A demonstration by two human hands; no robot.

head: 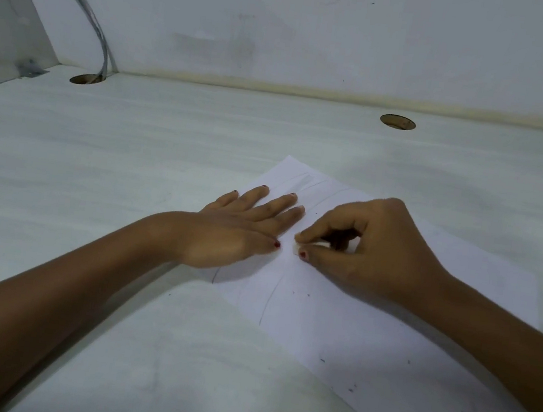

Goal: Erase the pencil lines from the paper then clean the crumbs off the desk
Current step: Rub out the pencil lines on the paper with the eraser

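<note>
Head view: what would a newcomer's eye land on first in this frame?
The two hands meeting mid-frame: the left hand lies flat on the white paper, while the right hand pinches a small white eraser at the sheet. Next come the faint curved pencil lines near the paper's left edge and the dark crumbs scattered on its near part.

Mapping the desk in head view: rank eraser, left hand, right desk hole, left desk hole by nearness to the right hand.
1. eraser, pinched in the right hand
2. left hand, just left
3. right desk hole, back right
4. left desk hole, back left
</note>
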